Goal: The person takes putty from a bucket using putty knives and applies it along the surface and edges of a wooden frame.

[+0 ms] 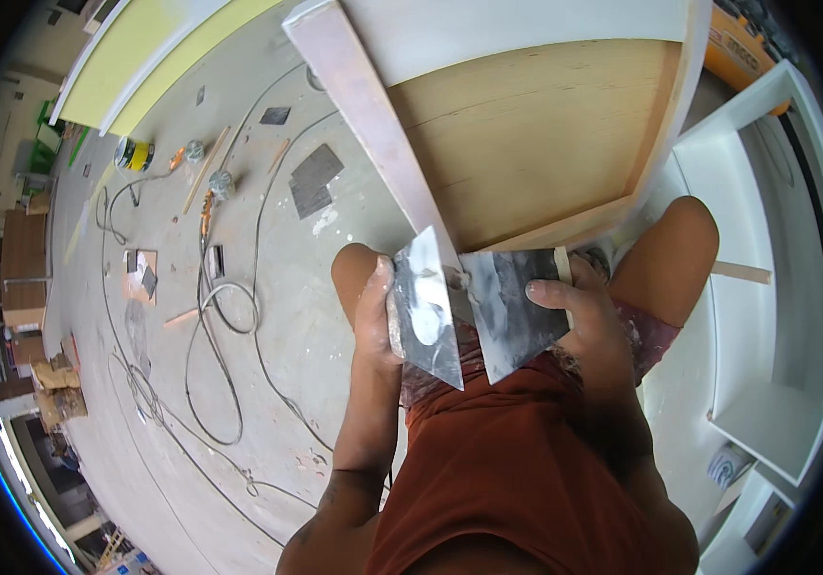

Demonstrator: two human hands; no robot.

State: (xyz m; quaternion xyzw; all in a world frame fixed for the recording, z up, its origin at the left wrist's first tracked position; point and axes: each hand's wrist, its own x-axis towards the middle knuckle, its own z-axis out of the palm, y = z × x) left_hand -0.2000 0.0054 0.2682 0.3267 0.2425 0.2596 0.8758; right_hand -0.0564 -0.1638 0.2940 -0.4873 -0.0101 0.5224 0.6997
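My left hand [372,305] is closed on the edge of a metal putty knife [440,350], whose wide blade carries a patch of white putty. Across from it, my right hand [586,302] grips a second putty knife [522,321], its thumb lying on the dark, white-smeared blade. The two blades stand close together over my lap, a narrow gap between their lower edges. White residue coats the fingers of both hands. Just beyond the blades is the corner of a white-edged wooden panel [536,125].
Hoses and cables [229,431] loop over the concrete floor at left, with power tools [221,187] on them. Dark sandpaper sheets [316,180] and a yellow-and-black can [134,154] lie farther off. A white cabinet frame [732,192] stands at right, near an orange case [739,46].
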